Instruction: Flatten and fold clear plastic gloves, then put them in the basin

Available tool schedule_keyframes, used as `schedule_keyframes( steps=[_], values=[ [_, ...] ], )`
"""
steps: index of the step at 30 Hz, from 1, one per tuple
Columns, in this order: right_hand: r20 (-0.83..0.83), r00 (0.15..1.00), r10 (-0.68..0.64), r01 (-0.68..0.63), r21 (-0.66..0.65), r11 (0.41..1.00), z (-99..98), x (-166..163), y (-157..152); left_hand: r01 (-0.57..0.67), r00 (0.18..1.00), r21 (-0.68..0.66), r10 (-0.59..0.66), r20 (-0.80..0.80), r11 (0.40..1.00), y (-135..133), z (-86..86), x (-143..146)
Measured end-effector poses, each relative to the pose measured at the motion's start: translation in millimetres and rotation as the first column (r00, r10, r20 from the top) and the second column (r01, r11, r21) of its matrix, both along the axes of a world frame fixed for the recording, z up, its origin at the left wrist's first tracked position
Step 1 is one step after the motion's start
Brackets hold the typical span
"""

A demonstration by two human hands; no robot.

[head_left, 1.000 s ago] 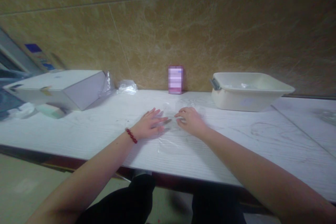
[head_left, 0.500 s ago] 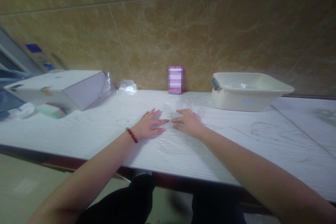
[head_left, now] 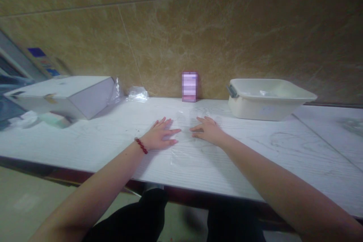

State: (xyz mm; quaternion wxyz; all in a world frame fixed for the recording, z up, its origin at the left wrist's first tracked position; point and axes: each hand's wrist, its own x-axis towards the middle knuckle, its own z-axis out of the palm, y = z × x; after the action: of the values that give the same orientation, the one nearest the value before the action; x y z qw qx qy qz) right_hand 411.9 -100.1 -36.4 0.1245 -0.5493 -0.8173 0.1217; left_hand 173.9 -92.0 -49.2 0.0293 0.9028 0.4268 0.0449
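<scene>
A clear plastic bag (head_left: 184, 155) lies flat on the white wood-grain table (head_left: 107, 140), its edges faint against the surface. My left hand (head_left: 161, 134) rests palm down over its left side, fingers spread, a red bead bracelet (head_left: 141, 145) at the wrist. On the right side, my right hand (head_left: 208, 130) is palm down with its fingers apart, pointing left. A small gap separates the two hands. Neither hand grips anything. How much of the plastic lies beneath the palms is hidden.
Against the tiled wall leans a phone (head_left: 189, 87) with a blurred screen. A cream plastic bin (head_left: 261, 107) stands at the back right. At the left are a white box (head_left: 65, 92), a pale green item (head_left: 55, 120) and crumpled clear plastic (head_left: 137, 94).
My right hand has slid a little to the right, widening the gap between the hands. The left hand has barely moved.
</scene>
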Motion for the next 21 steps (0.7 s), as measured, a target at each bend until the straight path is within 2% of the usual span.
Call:
schedule_keyframes(
  steps=[6,12,21],
  values=[
    [0.013,0.999,0.034,-0.034,0.000,0.999,2.0,3.5,1.9,-0.001,1.000,-0.003,0.001,-0.011,1.000,0.9,0.0,-1.3],
    [0.030,0.997,-0.070,0.072,-0.070,0.995,-1.4,7.6,5.3,0.008,1.000,-0.009,-0.008,-0.005,1.000,1.2,0.8,-2.5],
    [0.031,0.998,-0.055,0.058,-0.086,0.995,-2.2,8.3,6.1,-0.003,1.000,-0.014,0.003,0.011,1.000,1.3,1.0,-2.9]
  ],
)
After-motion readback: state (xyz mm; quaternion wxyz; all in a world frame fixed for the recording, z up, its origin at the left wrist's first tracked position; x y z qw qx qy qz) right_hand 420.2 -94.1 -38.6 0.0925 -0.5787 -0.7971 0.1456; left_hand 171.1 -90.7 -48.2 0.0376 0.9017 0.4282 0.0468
